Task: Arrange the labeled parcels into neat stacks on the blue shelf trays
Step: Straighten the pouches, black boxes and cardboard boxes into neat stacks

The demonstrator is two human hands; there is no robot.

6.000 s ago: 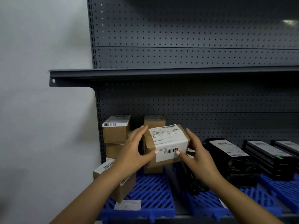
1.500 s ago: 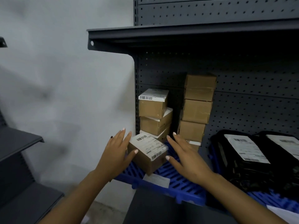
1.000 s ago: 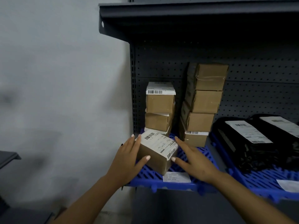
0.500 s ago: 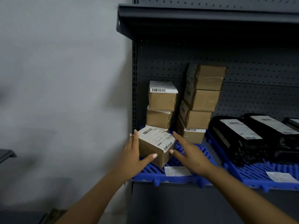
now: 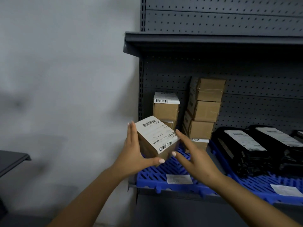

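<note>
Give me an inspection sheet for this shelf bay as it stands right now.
Surface: blue tray on the grey shelf, slats partly bare.
Job's things: labelled box tilted, lifted at the tray's front left; short stack behind it; tall stack of four boxes, leaning slightly.
Clutter: loose paper slip on the tray; another slip on the next tray.
Grips: left hand flat on the box's left side, thumb under; right hand fingers straight at its right edge.
Cables: nothing seen.
Surroundings: black bags with labels to the right; pegboard back; grey wall to the left.
</note>
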